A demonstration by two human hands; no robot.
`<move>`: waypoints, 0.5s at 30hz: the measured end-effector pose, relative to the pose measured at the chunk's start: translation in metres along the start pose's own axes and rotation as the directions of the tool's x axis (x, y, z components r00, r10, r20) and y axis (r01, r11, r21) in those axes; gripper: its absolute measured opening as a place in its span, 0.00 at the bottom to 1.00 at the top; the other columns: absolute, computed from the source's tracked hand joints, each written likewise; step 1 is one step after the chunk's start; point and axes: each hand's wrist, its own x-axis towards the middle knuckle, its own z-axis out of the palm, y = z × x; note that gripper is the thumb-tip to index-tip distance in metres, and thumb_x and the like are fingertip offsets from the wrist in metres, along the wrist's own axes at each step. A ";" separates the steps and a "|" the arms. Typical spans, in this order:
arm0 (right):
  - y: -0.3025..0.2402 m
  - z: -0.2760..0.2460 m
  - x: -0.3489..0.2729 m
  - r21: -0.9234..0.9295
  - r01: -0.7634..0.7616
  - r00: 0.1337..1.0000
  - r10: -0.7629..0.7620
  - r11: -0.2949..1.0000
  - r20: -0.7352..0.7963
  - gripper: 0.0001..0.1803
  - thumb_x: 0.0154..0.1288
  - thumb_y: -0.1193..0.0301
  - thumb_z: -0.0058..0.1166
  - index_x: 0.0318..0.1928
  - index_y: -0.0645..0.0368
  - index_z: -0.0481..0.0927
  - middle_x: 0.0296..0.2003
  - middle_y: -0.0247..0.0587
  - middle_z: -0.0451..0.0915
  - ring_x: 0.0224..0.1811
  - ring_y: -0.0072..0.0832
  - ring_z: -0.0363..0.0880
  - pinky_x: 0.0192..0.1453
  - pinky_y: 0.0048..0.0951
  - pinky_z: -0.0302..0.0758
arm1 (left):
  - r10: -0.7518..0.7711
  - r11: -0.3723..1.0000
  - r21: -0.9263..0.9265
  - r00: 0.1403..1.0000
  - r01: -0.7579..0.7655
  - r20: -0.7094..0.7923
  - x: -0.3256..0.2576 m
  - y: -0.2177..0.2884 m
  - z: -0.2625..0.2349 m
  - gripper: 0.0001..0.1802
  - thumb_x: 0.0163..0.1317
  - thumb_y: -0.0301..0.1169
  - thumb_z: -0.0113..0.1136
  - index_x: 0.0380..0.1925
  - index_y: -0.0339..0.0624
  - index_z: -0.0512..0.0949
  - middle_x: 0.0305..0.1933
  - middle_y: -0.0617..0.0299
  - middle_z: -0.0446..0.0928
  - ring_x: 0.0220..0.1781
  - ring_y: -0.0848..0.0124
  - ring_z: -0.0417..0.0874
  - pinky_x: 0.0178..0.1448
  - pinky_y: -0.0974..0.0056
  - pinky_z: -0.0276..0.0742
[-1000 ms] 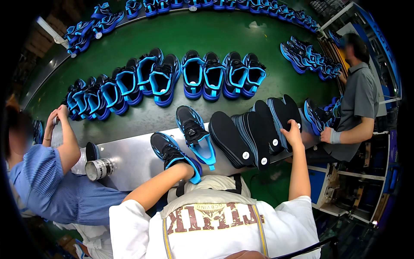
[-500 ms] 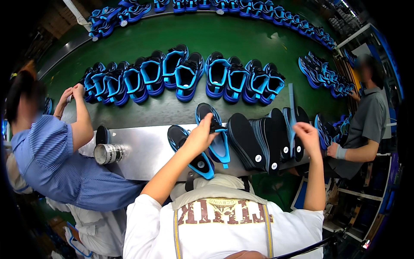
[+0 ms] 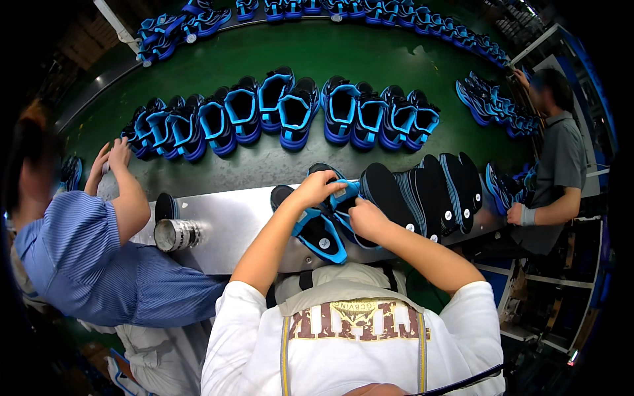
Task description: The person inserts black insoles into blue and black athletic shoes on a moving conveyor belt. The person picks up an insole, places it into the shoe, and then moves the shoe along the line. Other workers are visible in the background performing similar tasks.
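Fingers of both hands are gripping a blue shoe on the tabletop; black insoles are lying fanned just right, another shoe beside it.

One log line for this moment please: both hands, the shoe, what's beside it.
left hand: gripping black-and-blue shoe | right hand: on same shoe | second shoe: flat on metal bench | insole stack: right

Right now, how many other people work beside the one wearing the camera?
2. One in a blue striped shirt stands left, by the metal can; one in a grey shirt stands right. The wearer's left hand and right hand grip a blue shoe. Others may be hidden.
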 end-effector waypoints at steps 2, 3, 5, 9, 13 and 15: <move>-0.003 0.010 0.000 -0.029 0.020 1.000 -0.020 0.999 -0.001 0.06 0.45 0.76 0.47 0.24 0.65 0.76 0.35 0.53 0.69 0.38 0.43 0.70 0.40 0.36 0.71 | -0.008 0.999 -0.032 1.000 0.009 0.020 0.001 -0.007 0.000 0.17 0.52 0.40 0.56 0.28 0.34 0.75 0.23 0.57 0.74 0.25 0.70 0.72 0.32 0.66 0.68; -0.002 0.017 -0.001 -0.098 0.043 0.996 -0.050 0.994 -0.067 0.06 0.45 0.75 0.47 0.24 0.64 0.75 0.35 0.52 0.69 0.40 0.42 0.69 0.41 0.35 0.70 | -0.017 0.998 -0.061 0.999 0.019 0.041 0.002 -0.011 0.001 0.17 0.53 0.41 0.55 0.30 0.35 0.75 0.23 0.56 0.74 0.26 0.70 0.72 0.32 0.66 0.68; -0.007 0.020 -0.008 -0.194 0.059 0.969 -0.103 0.979 -0.223 0.06 0.45 0.72 0.47 0.22 0.63 0.72 0.37 0.50 0.69 0.42 0.40 0.66 0.42 0.31 0.67 | 0.013 0.998 -0.054 0.999 -0.011 0.039 0.002 -0.018 0.007 0.18 0.54 0.41 0.53 0.34 0.36 0.74 0.24 0.57 0.74 0.27 0.70 0.72 0.32 0.67 0.67; -0.022 -0.009 -0.027 -0.247 -0.035 0.938 -0.053 0.968 -0.342 0.13 0.44 0.66 0.52 0.28 0.62 0.73 0.40 0.53 0.69 0.42 0.41 0.68 0.42 0.32 0.68 | 0.107 0.993 0.059 0.988 -0.101 -0.107 -0.003 -0.031 0.015 0.24 0.54 0.44 0.52 0.43 0.37 0.70 0.28 0.58 0.73 0.29 0.70 0.70 0.33 0.69 0.66; -0.022 -0.022 -0.017 -0.169 -0.220 0.954 0.249 0.961 0.169 0.16 0.44 0.65 0.53 0.33 0.62 0.75 0.34 0.53 0.72 0.37 0.44 0.72 0.41 0.37 0.72 | -0.298 0.916 -0.279 0.955 0.288 0.007 -0.010 0.002 -0.001 0.31 0.47 0.49 0.58 0.44 0.35 0.69 0.26 0.59 0.72 0.23 0.73 0.68 0.26 0.72 0.64; -0.012 -0.021 -0.013 -0.103 -0.197 0.951 0.216 0.975 0.222 0.14 0.45 0.65 0.53 0.31 0.61 0.76 0.34 0.53 0.72 0.37 0.44 0.72 0.42 0.37 0.72 | -0.318 0.906 -0.284 0.948 0.313 0.029 -0.013 0.006 -0.007 0.31 0.47 0.49 0.59 0.43 0.35 0.70 0.24 0.60 0.72 0.21 0.75 0.67 0.23 0.73 0.62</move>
